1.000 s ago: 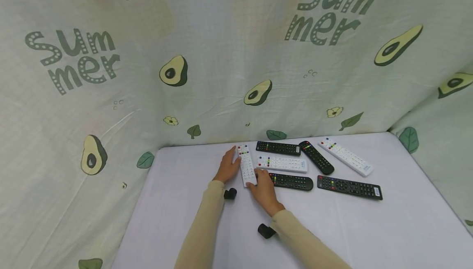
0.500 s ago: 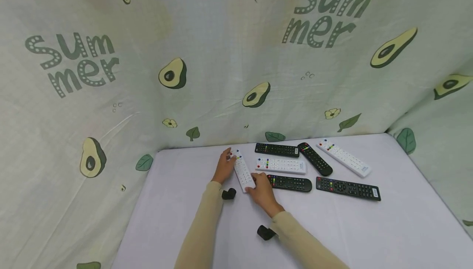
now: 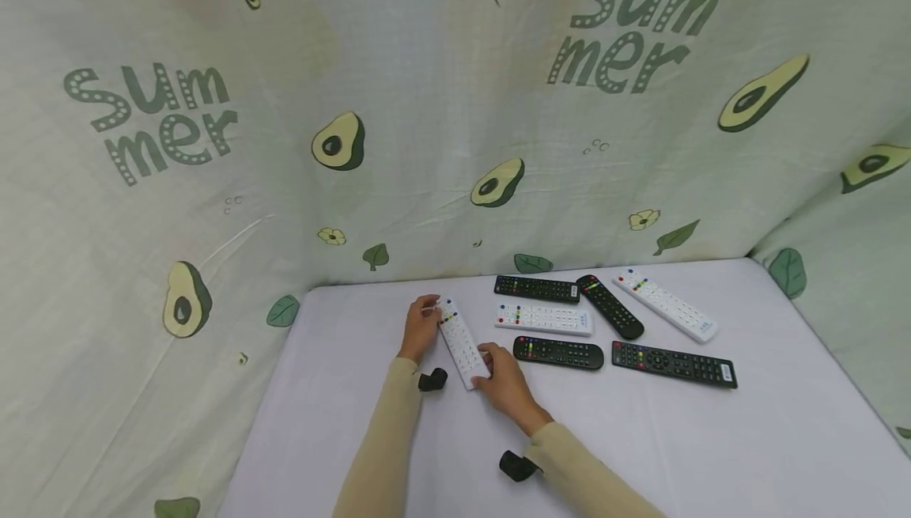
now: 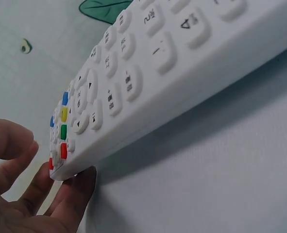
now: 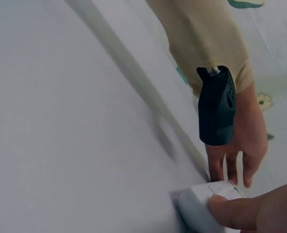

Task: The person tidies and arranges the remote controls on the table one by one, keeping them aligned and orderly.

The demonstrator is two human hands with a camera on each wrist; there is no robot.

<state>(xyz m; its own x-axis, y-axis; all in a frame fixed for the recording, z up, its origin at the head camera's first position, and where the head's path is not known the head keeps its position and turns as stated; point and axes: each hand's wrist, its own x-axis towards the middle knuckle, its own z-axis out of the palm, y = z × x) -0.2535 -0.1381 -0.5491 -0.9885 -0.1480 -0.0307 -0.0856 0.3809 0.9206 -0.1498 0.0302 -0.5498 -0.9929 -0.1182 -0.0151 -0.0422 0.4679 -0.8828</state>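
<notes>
Surface (image 3: 712, 455) carries six remotes; cloth (image 3: 406, 107) hangs behind. Leftmost remote (image 3: 463, 344): left hand (image 3: 420, 327) at far end, right hand (image 3: 508, 382) at near end. To its right: back remote (image 3: 537, 289), middle remote (image 3: 544, 319) before it, front remote (image 3: 558, 353) before that. Slanted remote (image 3: 610, 307) right of middle remote, far end just beside back remote. Rear right remote (image 3: 665, 305) further right. Front right remote (image 3: 674, 364) before it, right of front remote.

You've drawn the white remote (image 3: 463, 345) toward 7 o'clock and swung its top nearer 11; your right hand (image 3: 508, 382) has uncovered a black remote's (image 3: 558, 352) 9-o'clock end.
</notes>
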